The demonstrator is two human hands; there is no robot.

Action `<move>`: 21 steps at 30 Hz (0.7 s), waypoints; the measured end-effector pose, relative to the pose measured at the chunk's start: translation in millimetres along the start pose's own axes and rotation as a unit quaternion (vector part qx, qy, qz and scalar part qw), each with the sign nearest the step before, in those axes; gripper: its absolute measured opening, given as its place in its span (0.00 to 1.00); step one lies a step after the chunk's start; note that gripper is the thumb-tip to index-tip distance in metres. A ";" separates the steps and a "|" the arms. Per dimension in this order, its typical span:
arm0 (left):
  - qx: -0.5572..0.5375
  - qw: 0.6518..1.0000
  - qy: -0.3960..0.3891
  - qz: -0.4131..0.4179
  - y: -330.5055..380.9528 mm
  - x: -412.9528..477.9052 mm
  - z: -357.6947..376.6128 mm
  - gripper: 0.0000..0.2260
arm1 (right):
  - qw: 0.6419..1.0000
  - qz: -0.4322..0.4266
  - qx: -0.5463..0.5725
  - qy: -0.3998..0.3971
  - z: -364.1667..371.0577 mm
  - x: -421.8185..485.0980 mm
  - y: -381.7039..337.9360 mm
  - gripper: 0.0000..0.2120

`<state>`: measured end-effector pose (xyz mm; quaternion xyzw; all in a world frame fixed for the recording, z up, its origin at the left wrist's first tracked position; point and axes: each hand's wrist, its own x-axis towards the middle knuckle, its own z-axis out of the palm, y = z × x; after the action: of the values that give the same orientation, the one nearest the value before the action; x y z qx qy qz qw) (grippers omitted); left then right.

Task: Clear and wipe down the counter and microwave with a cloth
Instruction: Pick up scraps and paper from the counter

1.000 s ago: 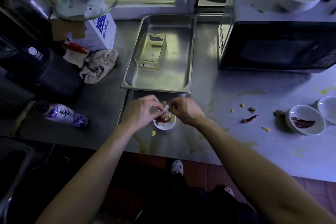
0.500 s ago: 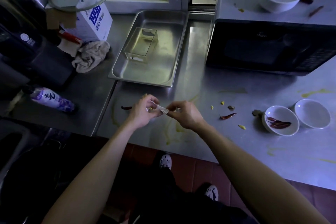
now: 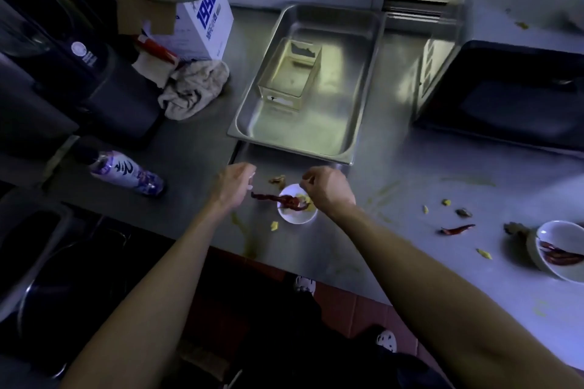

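White box (image 3: 205, 31) — blue "199", partly hidden

Bare counter (image 3: 398, 98) between tray (image 3: 341, 98) and microwave (image 3: 505, 95); bottle (image 3: 126, 172) crowds left.

The cloth (image 3: 194, 88) lies left of the tray (image 3: 316, 133), the microwave (image 3: 505, 98) right of it.

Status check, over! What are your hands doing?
Left hand, right hand at small white dish, grips unclear. Cloth untouched beside box. Dried chilli, scraps litter counter.
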<state>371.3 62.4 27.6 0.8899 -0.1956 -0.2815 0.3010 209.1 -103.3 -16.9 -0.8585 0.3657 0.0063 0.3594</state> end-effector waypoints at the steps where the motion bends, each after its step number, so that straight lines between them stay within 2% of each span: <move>1: -0.007 1.000 0.010 -0.021 -5.9 6.5 -4.0 0.20 | 1.000 -0.003 -0.013 -0.003 7.0 10.0 -6.6 0.09; 3: 0.020 0.999 0.030 -0.020 -18.9 17.6 -11.4 0.23 | 0.999 -0.016 -0.050 -0.015 20.2 28.2 -18.7 0.10; 7: 0.064 0.998 0.017 0.002 -41.0 33.2 -21.4 0.23 | 0.983 -0.078 -0.149 -0.071 48.5 56.1 -33.4 0.14; 13: 0.053 0.998 -0.014 0.021 -70.3 45.1 -24.3 0.22 | 0.970 -0.094 -0.204 -0.091 76.6 82.5 -39.5 0.05; 16: 0.027 1.000 0.002 -0.009 -76.5 49.4 -23.7 0.22 | 0.979 -0.085 -0.161 -0.091 72.5 81.1 -40.7 0.04; 19: -0.024 0.998 0.016 -0.047 -71.4 55.6 -19.5 0.24 | 0.994 -0.076 -0.050 -0.063 55.2 64.9 -44.6 0.06; 21: -0.064 0.997 -0.001 -0.049 -57.0 59.4 -9.0 0.21 | 0.996 -0.087 0.004 -0.035 38.2 46.8 -48.4 0.06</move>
<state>432.5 77.8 -26.0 0.8769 -0.1337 -0.3090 0.3430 283.6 -85.7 -28.4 -0.8848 0.2769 0.0039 0.3747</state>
